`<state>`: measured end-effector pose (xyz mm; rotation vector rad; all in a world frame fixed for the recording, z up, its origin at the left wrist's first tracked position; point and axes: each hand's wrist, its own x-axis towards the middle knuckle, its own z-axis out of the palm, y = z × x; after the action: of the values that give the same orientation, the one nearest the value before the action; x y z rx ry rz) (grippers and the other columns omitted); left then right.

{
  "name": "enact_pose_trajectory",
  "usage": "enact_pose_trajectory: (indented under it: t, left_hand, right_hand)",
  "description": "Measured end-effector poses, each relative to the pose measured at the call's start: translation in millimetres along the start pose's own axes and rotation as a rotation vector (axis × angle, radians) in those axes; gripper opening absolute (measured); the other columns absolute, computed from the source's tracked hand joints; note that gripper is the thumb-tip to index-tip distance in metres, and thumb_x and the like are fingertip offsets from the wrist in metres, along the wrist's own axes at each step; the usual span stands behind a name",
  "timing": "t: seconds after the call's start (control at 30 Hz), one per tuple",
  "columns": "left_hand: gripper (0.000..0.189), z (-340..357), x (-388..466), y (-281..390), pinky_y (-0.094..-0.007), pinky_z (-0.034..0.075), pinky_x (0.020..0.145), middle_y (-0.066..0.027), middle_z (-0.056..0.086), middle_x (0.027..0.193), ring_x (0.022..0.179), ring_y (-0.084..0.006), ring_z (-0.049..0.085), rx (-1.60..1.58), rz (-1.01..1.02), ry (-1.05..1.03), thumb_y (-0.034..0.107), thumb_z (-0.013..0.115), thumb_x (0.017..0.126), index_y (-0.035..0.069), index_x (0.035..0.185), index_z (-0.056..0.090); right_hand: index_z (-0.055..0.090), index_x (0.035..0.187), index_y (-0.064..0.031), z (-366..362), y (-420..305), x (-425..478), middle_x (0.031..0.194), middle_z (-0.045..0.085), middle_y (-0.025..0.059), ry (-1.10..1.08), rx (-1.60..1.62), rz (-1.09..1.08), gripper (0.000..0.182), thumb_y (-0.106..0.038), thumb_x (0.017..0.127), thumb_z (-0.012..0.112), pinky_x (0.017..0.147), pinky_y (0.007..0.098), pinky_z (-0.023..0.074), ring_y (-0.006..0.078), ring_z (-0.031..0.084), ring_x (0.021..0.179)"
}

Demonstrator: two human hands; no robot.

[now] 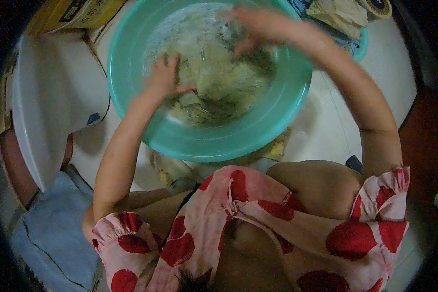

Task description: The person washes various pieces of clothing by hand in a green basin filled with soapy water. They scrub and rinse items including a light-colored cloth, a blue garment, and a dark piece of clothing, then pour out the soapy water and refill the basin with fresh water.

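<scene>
A large turquoise plastic basin (219,146) stands before me, holding sudsy water and a soaked pale yellow-green cloth (219,69). Over the basin's left part, my left hand (166,76) has its fingers spread at the edge of the wet cloth. My right hand (252,29), blurred, is above the foamy water near the far right side, with thumb and fingers apart and nothing visible between them. Part of the cloth lies under the water and its folds are hard to make out.
Left of the basin is a white curved panel or tub (43,109); a yellow printed package (91,14) lies beyond. At far right, a second turquoise container (363,45) holds fabric and a crumpled pale bag (335,16). Blue cloth (58,230) lies at lower left.
</scene>
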<state>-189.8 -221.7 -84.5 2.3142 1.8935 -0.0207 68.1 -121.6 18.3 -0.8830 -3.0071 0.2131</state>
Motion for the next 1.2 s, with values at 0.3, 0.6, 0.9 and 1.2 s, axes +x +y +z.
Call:
enact_pose_trajectory:
  t: [0.3, 0.6, 0.9, 1.2]
  left_hand:
    - [0.058, 93, 25, -1, -0.0408, 0.043, 0.082, -0.0218, 0.052, 0.108, 0.098, -0.0346, 0.052, -0.169, -0.377, -0.253, 0.027, 0.063, 0.066, 0.004, 0.116, 0.044]
    - [0.047, -58, 42, -59, -0.0369, 0.043, 0.08, -0.0155, 0.056, 0.102, 0.095, -0.0274, 0.054, -0.475, -0.332, -0.043, 0.022, 0.056, 0.07, 0.013, 0.115, 0.049]
    - [0.058, 69, 13, -12, -0.0608, 0.035, 0.073, -0.0117, 0.025, 0.134, 0.118, -0.0353, 0.028, 0.23, -0.13, -0.116, 0.028, 0.064, 0.067, 0.016, 0.119, 0.043]
    - [0.05, 130, 57, -37, -0.0572, 0.035, 0.076, -0.0125, 0.037, 0.124, 0.11, -0.0331, 0.036, -0.095, -0.301, -0.24, 0.035, 0.057, 0.074, 0.011, 0.116, 0.045]
  right_hand:
    - [0.05, 0.108, -0.0079, 194, -9, 76, 0.115, 0.045, 0.0211, -0.483, 0.029, -0.119, 0.048, -0.024, 0.066, 0.066, 0.076, 0.04, 0.0456, 0.0304, 0.049, 0.101]
    - [0.046, 0.112, -0.0025, 58, 38, 101, 0.108, 0.05, 0.0163, -0.234, 0.535, 0.359, 0.041, -0.019, 0.075, 0.056, 0.08, 0.0387, 0.0419, 0.0304, 0.05, 0.093]
    - [0.048, 0.114, -0.0113, 155, -10, 66, 0.125, 0.038, 0.0164, -0.3, -0.237, 0.058, 0.051, -0.02, 0.067, 0.064, 0.083, 0.0413, 0.0405, 0.0328, 0.045, 0.108]
    - [0.051, 0.11, -0.0091, 223, 64, 104, 0.113, 0.047, 0.0144, -0.278, 0.169, -0.051, 0.045, -0.022, 0.068, 0.063, 0.08, 0.0385, 0.0422, 0.0284, 0.049, 0.099]
